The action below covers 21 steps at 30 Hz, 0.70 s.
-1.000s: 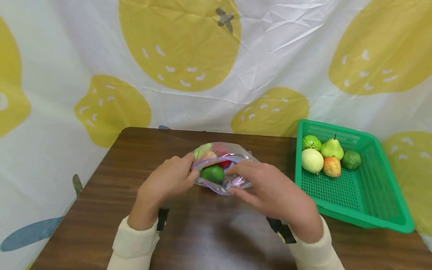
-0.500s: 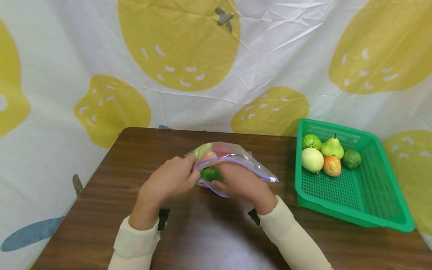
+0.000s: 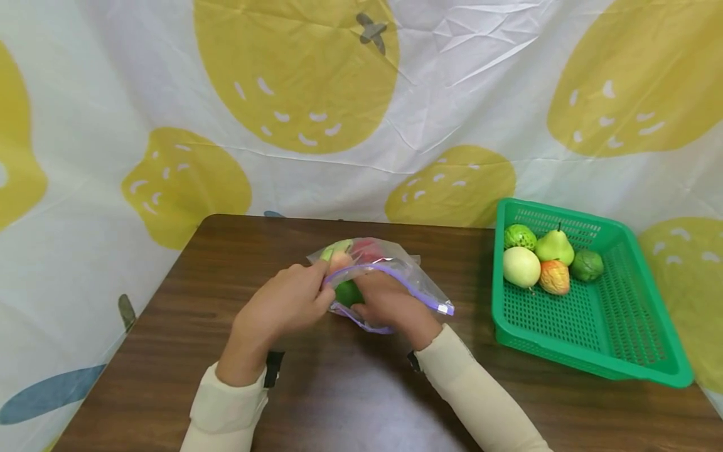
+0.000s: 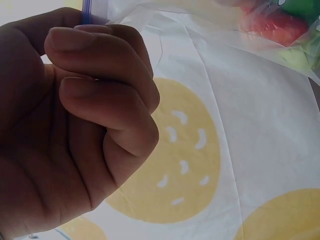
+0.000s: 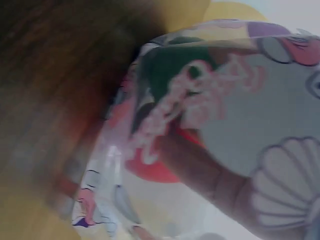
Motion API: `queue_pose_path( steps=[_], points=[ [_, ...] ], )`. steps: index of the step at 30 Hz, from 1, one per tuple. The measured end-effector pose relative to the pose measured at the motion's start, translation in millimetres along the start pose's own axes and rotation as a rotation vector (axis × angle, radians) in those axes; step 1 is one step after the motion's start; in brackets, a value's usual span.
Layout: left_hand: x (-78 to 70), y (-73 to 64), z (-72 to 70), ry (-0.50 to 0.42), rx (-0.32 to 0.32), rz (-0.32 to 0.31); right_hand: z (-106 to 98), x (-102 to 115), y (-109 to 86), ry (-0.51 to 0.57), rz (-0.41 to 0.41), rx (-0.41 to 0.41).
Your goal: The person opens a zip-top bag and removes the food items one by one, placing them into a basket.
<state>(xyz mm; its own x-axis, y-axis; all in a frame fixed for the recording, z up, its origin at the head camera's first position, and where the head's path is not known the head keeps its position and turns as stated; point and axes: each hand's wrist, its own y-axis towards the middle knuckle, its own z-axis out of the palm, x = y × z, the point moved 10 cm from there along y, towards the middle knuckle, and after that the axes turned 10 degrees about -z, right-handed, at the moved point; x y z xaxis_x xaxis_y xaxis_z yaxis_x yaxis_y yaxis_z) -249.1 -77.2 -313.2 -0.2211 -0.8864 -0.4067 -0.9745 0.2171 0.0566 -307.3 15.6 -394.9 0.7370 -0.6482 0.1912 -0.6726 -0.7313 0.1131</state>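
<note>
A clear zip bag [image 3: 415, 276] with a purple zip lies mid-table, its mouth towards me. My left hand [image 3: 289, 300] pinches the bag's left edge at the zip; its curled fingers show large in the left wrist view. My right hand [image 3: 390, 304] is inside the mouth, its fingertips hidden in the head view. Beside it in the bag is a smooth green fruit [image 3: 347, 293]. Further in lie a red fruit [image 3: 368, 249] and a peach-coloured one [image 3: 339, 260]. Through the printed plastic [image 5: 285, 175], the right wrist view shows a finger [image 5: 200, 167] against red and green shapes.
At the right stands a green plastic basket [image 3: 593, 364] with a pear [image 3: 555, 247], a pale round fruit [image 3: 521, 267], a wrinkled orange-red fruit [image 3: 555, 277] and green ones. Behind the brown table [image 3: 243, 245] hangs a lemon-print cloth [image 3: 316, 182].
My right hand has moved from the bag's right side leftward and deeper into its mouth. The bag's right zip corner has swung out and then dipped slightly. My left hand keeps its place.
</note>
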Motion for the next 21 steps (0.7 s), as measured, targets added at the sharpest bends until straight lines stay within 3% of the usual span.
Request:
queue_pose_path(
  steps=[14, 18, 21],
  points=[
    [2.6, 0.9, 1.0, 0.016, 0.005, -0.015, 12.2, -13.0, 0.9, 0.100, 0.153, 0.071],
    [2.6, 0.8, 0.0, 0.021, 0.000, -0.013, 6.3, -9.1, -0.9, 0.071, 0.128, 0.057],
    [2.5, 0.7, -0.2, 0.019, 0.004, -0.011, -0.1, -2.3, -1.6, -0.012, 0.070, 0.050]
  ],
)
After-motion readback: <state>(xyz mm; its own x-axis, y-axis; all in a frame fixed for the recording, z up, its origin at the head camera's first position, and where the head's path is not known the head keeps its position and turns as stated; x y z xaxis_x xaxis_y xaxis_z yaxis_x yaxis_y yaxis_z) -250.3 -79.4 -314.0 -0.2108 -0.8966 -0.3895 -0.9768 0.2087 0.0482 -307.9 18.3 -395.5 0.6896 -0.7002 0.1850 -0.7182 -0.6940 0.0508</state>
